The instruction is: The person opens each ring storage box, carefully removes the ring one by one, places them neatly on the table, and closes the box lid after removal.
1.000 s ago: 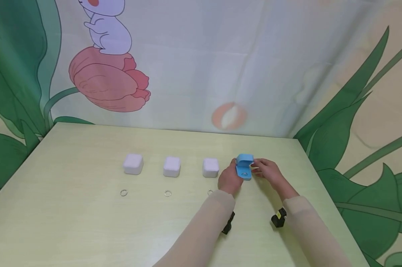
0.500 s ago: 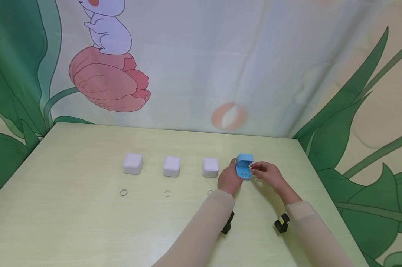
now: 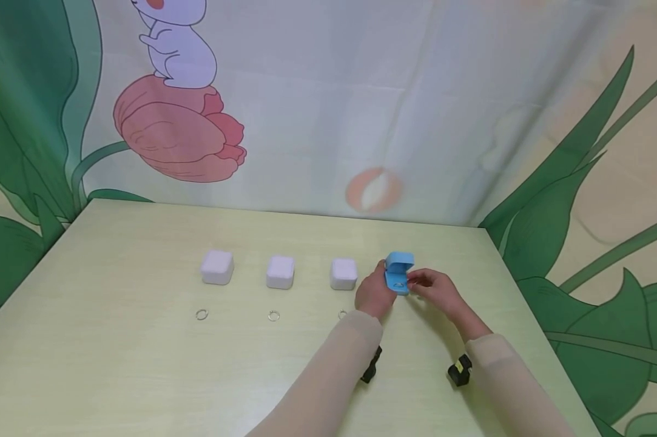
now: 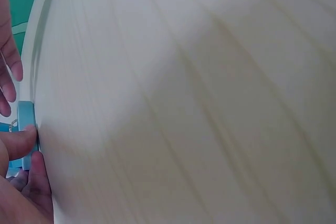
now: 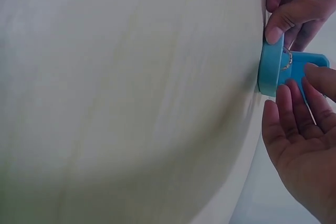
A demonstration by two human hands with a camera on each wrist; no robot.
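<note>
A blue ring box [image 3: 399, 272] stands with its lid raised on the right part of the table. A ring [image 5: 286, 59] is upright in the box's insert. My left hand [image 3: 374, 295] grips the box from its left side; in the left wrist view the thumb [image 4: 20, 142] presses on the base. My right hand [image 3: 438, 292] is at the box's right side, with fingers [image 5: 287, 111] loosely bent and the thumb apart, nothing visible between them. Whether its fingertips touch the box I cannot tell.
Three pale lilac boxes [image 3: 217, 267] stand in a row left of the blue one. In front of them lie a ring [image 3: 202, 314], a second ring [image 3: 273, 315] and a third ring [image 3: 342, 314], partly behind my left sleeve. A printed curtain [image 3: 306, 121] hangs behind the table [image 3: 115, 364].
My right hand has drawn slightly down along the box's right side, and its fingers are more bent than before. The left hand and the blue box stay in place.
</note>
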